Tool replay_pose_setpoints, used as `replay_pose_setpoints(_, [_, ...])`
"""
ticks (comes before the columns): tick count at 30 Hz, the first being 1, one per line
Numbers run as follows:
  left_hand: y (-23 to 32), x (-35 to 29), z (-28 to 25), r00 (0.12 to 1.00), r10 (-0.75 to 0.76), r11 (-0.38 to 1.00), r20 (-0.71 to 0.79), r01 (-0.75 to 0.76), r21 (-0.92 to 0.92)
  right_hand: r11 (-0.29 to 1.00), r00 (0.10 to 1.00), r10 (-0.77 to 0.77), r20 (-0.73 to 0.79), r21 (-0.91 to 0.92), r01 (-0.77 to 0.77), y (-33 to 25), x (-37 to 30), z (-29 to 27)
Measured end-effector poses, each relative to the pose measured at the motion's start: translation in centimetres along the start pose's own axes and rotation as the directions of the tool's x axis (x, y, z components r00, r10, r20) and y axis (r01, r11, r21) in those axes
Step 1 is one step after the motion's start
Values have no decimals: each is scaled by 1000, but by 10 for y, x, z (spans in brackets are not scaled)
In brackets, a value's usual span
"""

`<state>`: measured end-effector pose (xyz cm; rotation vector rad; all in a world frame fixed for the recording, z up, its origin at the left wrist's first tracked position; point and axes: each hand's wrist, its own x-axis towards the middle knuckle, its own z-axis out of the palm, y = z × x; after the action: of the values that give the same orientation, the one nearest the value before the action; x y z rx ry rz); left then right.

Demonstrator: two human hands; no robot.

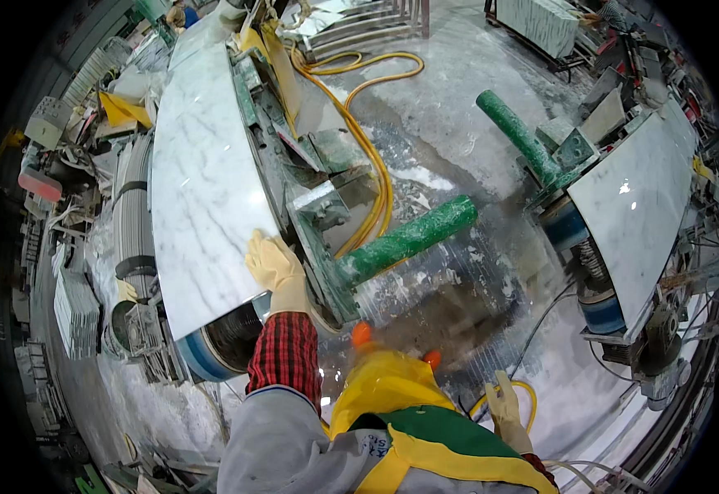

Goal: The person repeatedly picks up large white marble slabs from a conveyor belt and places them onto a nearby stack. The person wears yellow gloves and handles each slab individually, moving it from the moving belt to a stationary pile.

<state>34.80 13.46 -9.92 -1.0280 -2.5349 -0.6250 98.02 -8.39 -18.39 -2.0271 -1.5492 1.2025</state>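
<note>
My left hand (275, 268), in a cream rubber glove, rests on the near right corner of a long white marble slab (205, 177) with grey veins. Its fingers lie stretched out on the polished face and it grips nothing. Under the slab's near end shows a blue-rimmed drum (199, 356), partly covered. Low at my right side hangs my gloved right hand (504, 406), fingers apart and nothing seen in it. A yellow hose (529, 397) curves just beside that hand. I wear a yellow apron (388, 380).
A thick green cylinder (413, 239) juts from the left machine frame across the wet floor; another green cylinder (518, 136) juts from the right machine. A second marble slab (635, 202) lies there. Orange-yellow hoses (368, 148) trail over the floor ahead. Stacked slabs (77, 300) stand far left.
</note>
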Motion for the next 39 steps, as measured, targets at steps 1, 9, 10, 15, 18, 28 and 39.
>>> replay_pose_setpoints(1, [1, 0, -1, 1000, -16, 999, 14, 17, -27, 999, 1000, 5, -27, 49, -3, -1, 1, 8])
replay_pose_setpoints(9, [-37, 14, -16, 982, 168, 913, 82, -124, -388, 970, 971, -239, -11, -49, 238, -110, 46, 65])
replay_pose_setpoints(10, [-55, 13, -19, 966, 253, 844, 59, -191, -502, 954, 956, -293, -2, -68, 292, -125, 51, 78])
replay_pose_setpoints(15, [-143, 19, -100, 833, 543, 809, 103, -486, -332, 894, 899, -437, -20, -122, 432, -217, 61, 145])
replay_pose_setpoints(18, [-208, 54, -142, 797, 592, 796, 124, -554, -243, 811, 825, -564, -18, -198, 550, -283, 72, 191])
replay_pose_setpoints(28, [-309, 69, -104, 877, 475, 849, 71, -436, -298, 150, 188, -980, 63, -382, 912, -513, 76, 306])
replay_pose_setpoints(39, [-299, 62, -108, 942, 300, 932, 147, -258, -253, 100, 219, -959, 181, -507, 856, -578, 153, 362])
